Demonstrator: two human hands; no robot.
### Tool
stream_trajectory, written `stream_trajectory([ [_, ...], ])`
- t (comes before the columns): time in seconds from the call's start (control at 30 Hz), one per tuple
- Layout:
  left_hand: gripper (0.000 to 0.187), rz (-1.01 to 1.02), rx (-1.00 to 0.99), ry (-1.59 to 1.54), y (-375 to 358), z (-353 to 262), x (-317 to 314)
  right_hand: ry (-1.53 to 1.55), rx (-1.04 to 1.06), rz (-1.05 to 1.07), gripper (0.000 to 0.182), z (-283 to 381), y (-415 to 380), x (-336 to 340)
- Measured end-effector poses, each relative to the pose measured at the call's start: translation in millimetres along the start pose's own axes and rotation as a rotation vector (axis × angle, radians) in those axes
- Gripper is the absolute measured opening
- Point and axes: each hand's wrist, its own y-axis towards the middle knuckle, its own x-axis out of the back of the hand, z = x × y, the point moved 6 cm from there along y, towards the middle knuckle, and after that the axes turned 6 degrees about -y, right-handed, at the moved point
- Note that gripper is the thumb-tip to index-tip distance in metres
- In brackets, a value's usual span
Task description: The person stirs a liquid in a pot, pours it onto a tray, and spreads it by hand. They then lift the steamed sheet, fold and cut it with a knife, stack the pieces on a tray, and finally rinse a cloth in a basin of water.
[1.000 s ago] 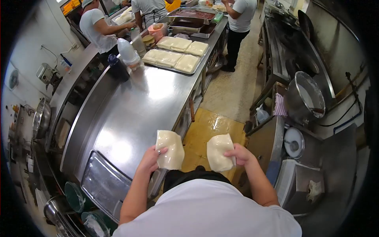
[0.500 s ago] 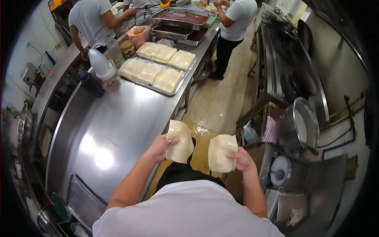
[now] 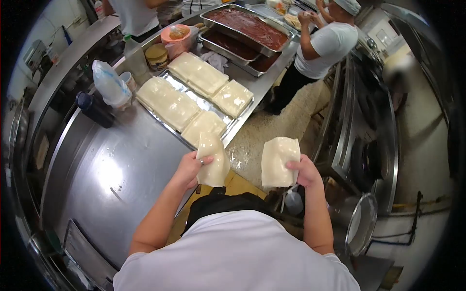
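My left hand [image 3: 190,169] is closed on a pale, shiny dough sheet [image 3: 212,160], thumb on its face, near the table's edge. In my right hand [image 3: 306,170] is another dough sheet [image 3: 280,161], pinched at its right side over the floor. The two sheets are apart from each other. Just beyond the left one lies a metal tray [image 3: 186,88] bearing several flat stacks of similar dough [image 3: 199,72]. The left sheet partly overlaps the view of the nearest stack.
On the steel table [image 3: 141,160] are a dark bottle [image 3: 94,109], a bagged container [image 3: 110,85], an orange tub [image 3: 175,36] and trays of dark red filling [image 3: 247,26]. A co-worker [image 3: 323,48] stands beyond the tray. Woks [image 3: 369,165] line the right side.
I am closer to the tray, and the view has turned. Both hands still hold their sheets and have come nearer to the dough stacks.
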Motion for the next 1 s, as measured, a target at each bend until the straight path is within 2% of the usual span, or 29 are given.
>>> stream_trajectory([
  [0.1,0.029,-0.063,-0.06,-0.066,11,-15,-3,-0.075,0.016,0.068,0.039,34,61,16],
  [0.3,0.03,-0.264,-0.215,-0.221,30,-19,-7,-0.192,-0.118,0.268,0.043,77,206,23],
  [0.53,0.032,-0.604,-0.371,-0.38,43,-6,-33,-0.223,-0.283,0.562,0.046,98,329,-4],
  [0.7,0.035,-0.739,-0.472,-0.543,50,10,-50,-0.283,-0.341,0.705,0.047,110,393,-41],
  [0.8,0.037,-0.807,-0.513,-0.59,48,11,-70,-0.339,-0.41,0.77,0.045,93,435,-40],
  [0.93,0.038,-0.798,-0.554,-0.647,57,23,-73,-0.449,-0.428,0.673,0.043,86,450,-31],
  [1.0,0.039,-0.769,-0.543,-0.676,62,31,-73,-0.729,-0.284,0.582,0.036,96,446,-25],
])
